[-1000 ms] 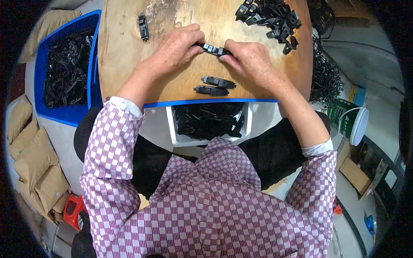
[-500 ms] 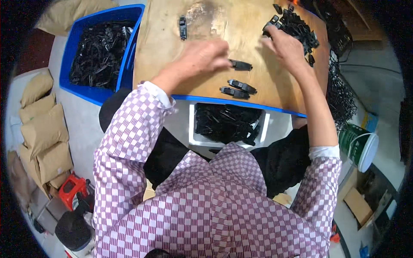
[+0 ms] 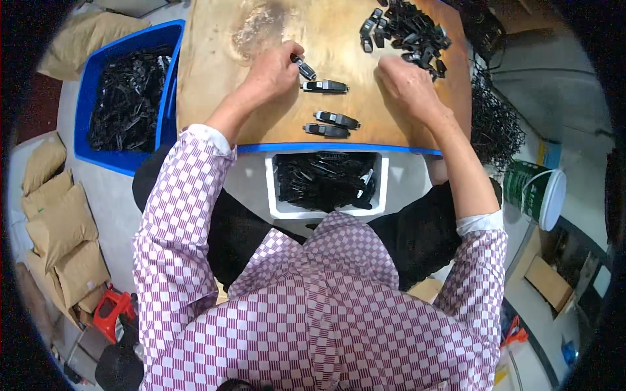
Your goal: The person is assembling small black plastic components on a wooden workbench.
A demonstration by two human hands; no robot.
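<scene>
My left hand (image 3: 272, 72) is over the middle of the wooden table, its fingers closed on the end of a small black oblong plastic part (image 3: 304, 68). Just below that part lies a similar black part (image 3: 326, 86), set crosswise. Closer to the table's front edge, two more of them (image 3: 336, 120) rest side by side. My right hand (image 3: 409, 86) is at the near side of a heap of black parts (image 3: 417, 32), fingers curled together; whatever they pinch is hidden. A few loose parts (image 3: 372, 29) lie at the heap's left edge.
A blue bin (image 3: 81, 124) full of black pieces stands left of the wooden table (image 3: 215, 78). Under its blue front edge is a white box (image 3: 272, 195) of black pieces. At right are black tangled strands (image 3: 495, 117) and a green bucket (image 3: 521, 189); brown sacks (image 3: 72, 228) stack left.
My left hand has taken up the black part that lay alone at the upper left of the table. My right hand has drawn back from the heap toward me. The whole view has shifted.
</scene>
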